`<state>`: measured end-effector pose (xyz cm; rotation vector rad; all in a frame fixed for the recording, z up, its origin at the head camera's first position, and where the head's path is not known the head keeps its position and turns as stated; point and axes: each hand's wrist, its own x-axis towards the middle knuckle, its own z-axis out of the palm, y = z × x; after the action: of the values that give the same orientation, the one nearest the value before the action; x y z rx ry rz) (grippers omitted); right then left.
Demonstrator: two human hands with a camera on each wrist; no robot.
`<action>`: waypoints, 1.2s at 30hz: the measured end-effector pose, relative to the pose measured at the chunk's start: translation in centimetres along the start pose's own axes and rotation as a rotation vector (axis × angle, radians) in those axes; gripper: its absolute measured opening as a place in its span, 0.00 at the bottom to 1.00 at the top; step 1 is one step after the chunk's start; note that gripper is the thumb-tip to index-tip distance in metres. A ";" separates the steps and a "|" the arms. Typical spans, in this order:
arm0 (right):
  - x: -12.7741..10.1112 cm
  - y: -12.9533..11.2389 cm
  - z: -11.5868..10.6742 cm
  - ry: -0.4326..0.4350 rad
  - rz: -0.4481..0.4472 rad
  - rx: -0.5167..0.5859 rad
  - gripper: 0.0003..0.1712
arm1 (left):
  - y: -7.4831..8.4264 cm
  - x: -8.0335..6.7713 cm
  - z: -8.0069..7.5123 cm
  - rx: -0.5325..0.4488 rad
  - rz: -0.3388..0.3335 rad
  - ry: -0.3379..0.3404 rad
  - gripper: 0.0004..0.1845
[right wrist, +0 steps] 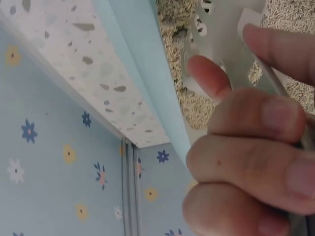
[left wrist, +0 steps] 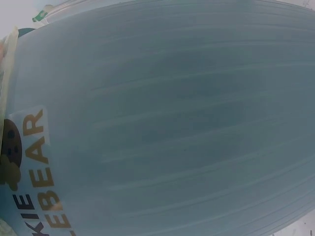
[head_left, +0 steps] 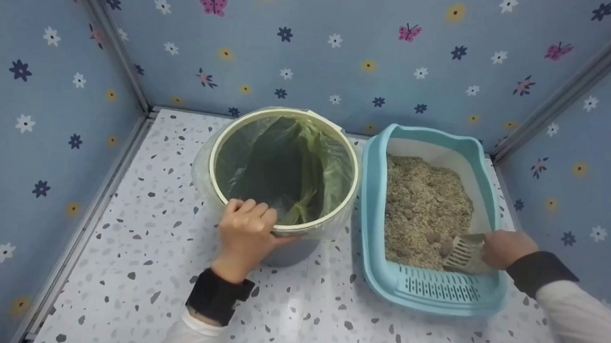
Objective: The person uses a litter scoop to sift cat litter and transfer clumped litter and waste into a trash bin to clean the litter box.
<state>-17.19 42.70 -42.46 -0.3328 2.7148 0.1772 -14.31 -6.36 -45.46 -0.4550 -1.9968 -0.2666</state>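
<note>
left hand (head_left: 246, 231) grips bin (head_left: 284, 170) rim; right hand (head_left: 502, 249) holds scoop (head_left: 462, 252) by tray (head_left: 436, 293) edge.

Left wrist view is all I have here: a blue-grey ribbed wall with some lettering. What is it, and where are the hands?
Observer: It is a bin lined with a green bag; the left hand grips its near rim.
Operator: And the right hand?
Observer: The right hand holds a slotted scoop.
Operator: Where is the scoop?
Observer: Its blade lies in the litter at the near end of a light blue litter tray, right of the bin.
</note>
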 end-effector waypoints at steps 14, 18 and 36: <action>0.4 1.2 2.8 -0.024 0.015 0.070 0.17 | 0.0 0.0 -0.1 -0.005 0.004 -0.007 0.39; 0.9 0.3 4.1 -0.011 0.008 0.117 0.18 | -0.1 0.1 -0.1 -0.013 0.001 -0.006 0.39; 4.2 -3.9 6.0 0.039 0.063 0.215 0.21 | 0.0 0.1 0.0 -0.015 0.006 0.036 0.39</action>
<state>-17.69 39.13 -49.89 -0.1898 2.7510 -0.1052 -14.35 -6.32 -45.37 -0.4621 -1.9591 -0.2844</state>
